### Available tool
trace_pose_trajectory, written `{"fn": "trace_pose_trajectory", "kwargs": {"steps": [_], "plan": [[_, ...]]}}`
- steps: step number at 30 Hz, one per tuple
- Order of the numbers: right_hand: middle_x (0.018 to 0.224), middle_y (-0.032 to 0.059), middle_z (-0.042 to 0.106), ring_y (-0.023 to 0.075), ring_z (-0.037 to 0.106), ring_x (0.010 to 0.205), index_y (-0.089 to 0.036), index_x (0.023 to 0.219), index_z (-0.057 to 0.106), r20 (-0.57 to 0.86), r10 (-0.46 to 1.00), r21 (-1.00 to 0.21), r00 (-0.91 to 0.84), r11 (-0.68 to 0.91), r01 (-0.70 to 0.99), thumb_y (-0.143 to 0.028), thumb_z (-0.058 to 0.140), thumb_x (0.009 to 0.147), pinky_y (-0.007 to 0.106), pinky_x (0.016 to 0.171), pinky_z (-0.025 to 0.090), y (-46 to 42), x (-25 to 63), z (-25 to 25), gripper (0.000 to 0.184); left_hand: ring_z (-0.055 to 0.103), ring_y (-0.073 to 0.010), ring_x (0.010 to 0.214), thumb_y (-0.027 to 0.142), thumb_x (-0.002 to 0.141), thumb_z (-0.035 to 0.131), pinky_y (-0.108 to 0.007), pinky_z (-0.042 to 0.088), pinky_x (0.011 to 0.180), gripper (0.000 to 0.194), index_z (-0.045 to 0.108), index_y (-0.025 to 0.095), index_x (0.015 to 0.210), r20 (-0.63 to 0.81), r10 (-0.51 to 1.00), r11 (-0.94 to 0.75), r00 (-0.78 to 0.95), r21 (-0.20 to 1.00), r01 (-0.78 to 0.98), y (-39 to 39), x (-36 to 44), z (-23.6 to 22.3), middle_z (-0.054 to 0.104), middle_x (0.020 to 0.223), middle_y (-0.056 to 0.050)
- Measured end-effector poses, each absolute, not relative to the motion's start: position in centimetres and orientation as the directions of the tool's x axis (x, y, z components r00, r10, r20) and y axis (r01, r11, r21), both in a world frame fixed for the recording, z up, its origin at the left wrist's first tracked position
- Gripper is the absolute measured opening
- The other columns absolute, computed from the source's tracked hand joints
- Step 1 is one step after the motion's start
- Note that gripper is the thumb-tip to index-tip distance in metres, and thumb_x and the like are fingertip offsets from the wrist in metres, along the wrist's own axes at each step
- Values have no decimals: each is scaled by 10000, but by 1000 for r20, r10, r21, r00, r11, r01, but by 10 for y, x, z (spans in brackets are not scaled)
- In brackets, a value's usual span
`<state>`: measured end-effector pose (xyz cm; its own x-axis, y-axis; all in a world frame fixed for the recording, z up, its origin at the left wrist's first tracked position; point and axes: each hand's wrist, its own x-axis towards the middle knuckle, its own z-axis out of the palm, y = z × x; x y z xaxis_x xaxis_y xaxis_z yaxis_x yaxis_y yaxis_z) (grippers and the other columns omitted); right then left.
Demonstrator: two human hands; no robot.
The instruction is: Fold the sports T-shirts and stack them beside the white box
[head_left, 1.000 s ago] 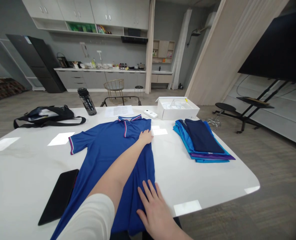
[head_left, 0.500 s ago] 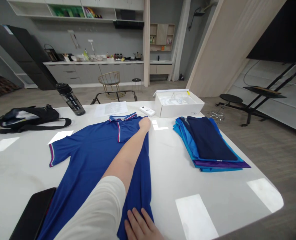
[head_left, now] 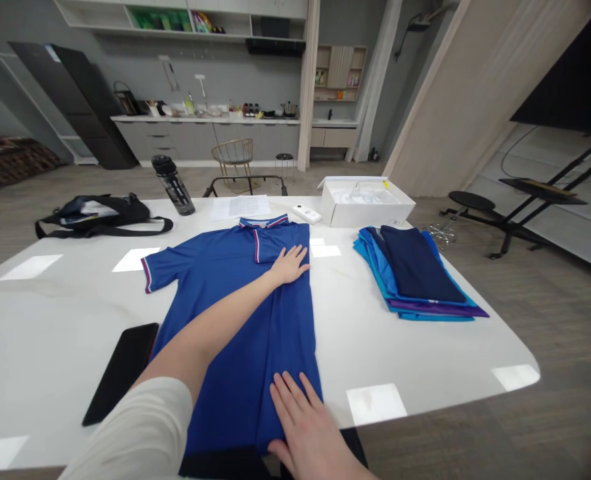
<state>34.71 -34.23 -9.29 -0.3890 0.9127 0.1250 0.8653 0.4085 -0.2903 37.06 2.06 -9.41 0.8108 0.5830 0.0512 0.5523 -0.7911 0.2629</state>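
A blue polo shirt (head_left: pixel 225 293) with striped collar and cuff trim lies on the white table, its right side folded inward so one sleeve rests across the chest. My left hand (head_left: pixel 289 265) lies flat with fingers spread on that folded sleeve, just below the collar. Near the shirt's lower hem, at its right edge, my right hand (head_left: pixel 302 420) rests palm down with fingers stretched out. A black tablet-like slab (head_left: pixel 121 373) lies against the shirt's left side. To the right sits a stack of folded clothes (head_left: pixel 420 270) in dark navy, blue and purple.
A white open box (head_left: pixel 365 212), a small white device (head_left: pixel 306 213) and a printed sheet (head_left: pixel 242 206) lie at the table's far side. A black bag (head_left: pixel 100 217) and a dark bottle (head_left: pixel 174 187) stand at the far left. The table edge (head_left: pixel 425 408) runs close on the right.
My left hand went from closed near the shoulder to flat and spread, slightly lower on the folded sleeve. My right hand stays by the hem. The camera view has shifted.
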Motion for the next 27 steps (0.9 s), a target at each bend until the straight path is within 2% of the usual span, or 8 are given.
{"fn": "trace_pose_trajectory", "kwargs": {"steps": [9,13,15,17,19,21,23,27], "plan": [[1648,73,334,277,271,1532,-172,1620,267,164,930,-224,-329,360,906,-188,442,1015,566,1263,168,-390,319,-93,630,169,-293,1568,638,1016,231,-542,108,1266,733,319,213,1607,23,629,-758,777,239,607,-93,318,-100,235,1684,-110],[1466,118,577,269,491,1380,-163,1478,507,323,874,-278,-363,454,847,-150,476,974,515,1181,349,-414,311,-106,505,174,-301,1566,653,1011,249,-549,114,1263,747,324,204,1604,36,608,-779,793,218,587,-147,288,-98,242,1683,-116],[1148,102,722,247,644,1107,-191,1186,686,386,885,-384,-260,410,827,-173,503,969,445,1007,495,-428,309,-124,284,187,-316,1561,641,1019,252,-558,136,1256,740,337,185,1597,56,588,-797,807,213,566,-179,270,-97,257,1677,-129],[837,56,681,208,644,803,-208,873,663,346,936,-572,68,153,806,-263,554,970,369,780,539,-437,309,-147,156,211,-325,1553,626,1028,251,-567,162,1250,718,356,189,1589,93,571,-812,815,211,544,-213,251,-96,277,1669,-132],[750,24,615,180,579,639,-217,800,580,202,863,-763,462,-157,627,-406,669,902,328,628,515,-439,312,-169,232,239,-323,1544,610,1036,256,-572,186,1244,686,376,210,1580,140,561,-822,816,210,529,-247,233,-95,307,1660,-120],[852,38,653,185,598,645,-213,912,587,39,758,-896,651,-262,358,-498,788,755,324,600,529,-434,317,-184,383,259,-312,1538,582,1044,279,-562,207,1244,652,382,220,1576,190,562,-824,805,209,526,-277,220,-94,330,1652,-110],[985,76,701,232,668,783,-202,1018,618,-71,782,-962,619,-218,165,-508,826,675,356,701,571,-424,322,-187,505,271,-307,1534,555,1044,329,-555,223,1243,628,386,219,1571,228,554,-831,800,211,515,-300,210,-92,344,1646,-107],[1013,113,753,296,690,996,-184,945,699,-112,932,-989,346,-137,50,-457,703,796,431,925,543,-410,327,-171,311,345,-267,1502,490,1034,439,-520,246,1249,560,454,208,1517,279,499,-858,820,288,425,-330,197,-83,417,1608,-96]]}}
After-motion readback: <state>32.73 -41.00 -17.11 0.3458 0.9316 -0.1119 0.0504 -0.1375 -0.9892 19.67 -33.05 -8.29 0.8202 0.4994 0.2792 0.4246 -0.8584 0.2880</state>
